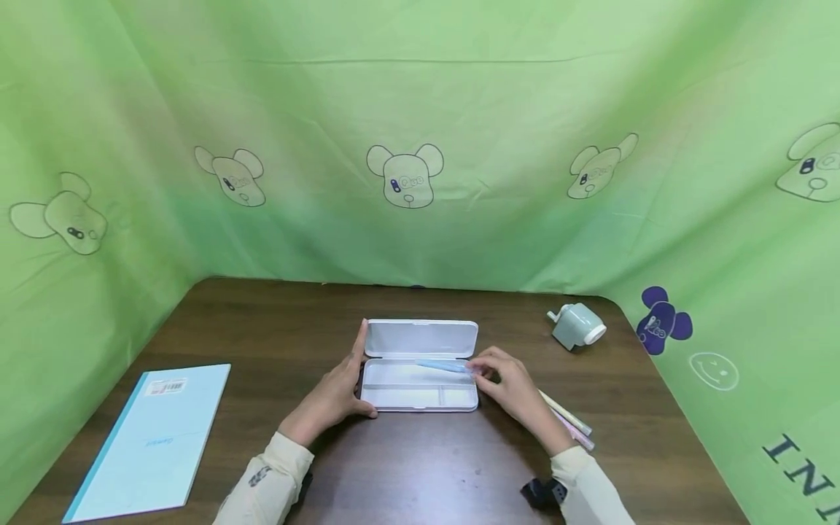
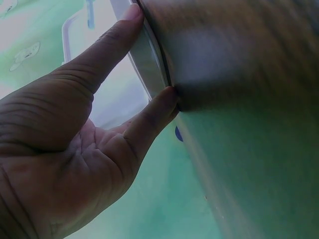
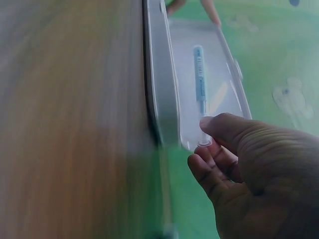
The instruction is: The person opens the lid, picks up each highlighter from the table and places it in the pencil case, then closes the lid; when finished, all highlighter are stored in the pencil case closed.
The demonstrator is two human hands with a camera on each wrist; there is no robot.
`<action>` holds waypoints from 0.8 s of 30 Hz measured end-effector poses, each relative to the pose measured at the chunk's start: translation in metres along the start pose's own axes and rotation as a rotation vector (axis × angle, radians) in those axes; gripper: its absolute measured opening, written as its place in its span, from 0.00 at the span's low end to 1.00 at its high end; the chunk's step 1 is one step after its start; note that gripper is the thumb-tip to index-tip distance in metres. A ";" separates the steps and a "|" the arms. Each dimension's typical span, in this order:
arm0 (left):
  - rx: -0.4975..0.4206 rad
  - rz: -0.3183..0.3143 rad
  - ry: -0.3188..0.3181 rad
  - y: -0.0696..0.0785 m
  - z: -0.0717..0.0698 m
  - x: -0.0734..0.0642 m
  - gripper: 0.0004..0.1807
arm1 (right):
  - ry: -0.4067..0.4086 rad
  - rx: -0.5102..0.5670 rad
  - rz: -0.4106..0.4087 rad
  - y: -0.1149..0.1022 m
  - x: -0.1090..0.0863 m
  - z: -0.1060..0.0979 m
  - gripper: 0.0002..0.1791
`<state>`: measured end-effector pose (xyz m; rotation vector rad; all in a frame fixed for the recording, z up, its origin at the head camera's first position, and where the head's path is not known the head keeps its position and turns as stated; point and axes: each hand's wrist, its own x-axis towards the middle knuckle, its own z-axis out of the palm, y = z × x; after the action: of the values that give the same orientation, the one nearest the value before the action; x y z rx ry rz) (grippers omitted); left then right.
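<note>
A white pencil case (image 1: 420,398) lies on the table with its lid (image 1: 421,339) raised at the back. My left hand (image 1: 335,394) holds the case at its left end, thumb at the front corner and a finger stretched up beside the lid. In the left wrist view the thumb (image 2: 112,45) touches the case's wall. My right hand (image 1: 508,383) pinches one end of a light blue pen (image 1: 442,365) between thumb and fingertips. The pen's other end points left over the case's back compartment. Its blue barrel (image 3: 200,77) shows against the white case in the right wrist view.
Yellow (image 1: 566,413) and pink (image 1: 574,430) pens lie by the right forearm. A grey-green pencil sharpener (image 1: 577,325) with a crank stands at the back right. A light blue notebook (image 1: 154,445) lies at left. Green printed cloth (image 1: 407,248) hangs around the table.
</note>
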<state>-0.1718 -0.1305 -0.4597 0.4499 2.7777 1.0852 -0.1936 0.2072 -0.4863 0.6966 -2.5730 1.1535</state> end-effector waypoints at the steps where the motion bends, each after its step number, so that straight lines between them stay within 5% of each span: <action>1: -0.004 0.003 0.000 -0.001 0.001 0.000 0.88 | -0.011 0.004 -0.012 -0.002 0.004 0.006 0.11; 4: -0.017 0.020 0.007 -0.009 0.005 0.004 0.89 | -0.049 0.023 -0.055 -0.011 0.015 0.020 0.11; 11: -0.007 0.054 0.031 -0.073 0.035 0.032 0.95 | -0.148 0.039 -0.115 -0.024 0.035 0.044 0.09; 19: -0.028 0.032 0.019 -0.068 0.032 0.030 0.93 | -0.201 -0.026 -0.117 -0.031 0.041 0.058 0.08; 24: -0.005 0.055 0.030 -0.048 0.022 0.021 0.92 | -0.131 -0.037 -0.130 -0.032 0.038 0.055 0.15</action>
<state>-0.1978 -0.1435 -0.5088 0.5159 2.8036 1.1196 -0.2106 0.1354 -0.4871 0.9450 -2.6018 1.0494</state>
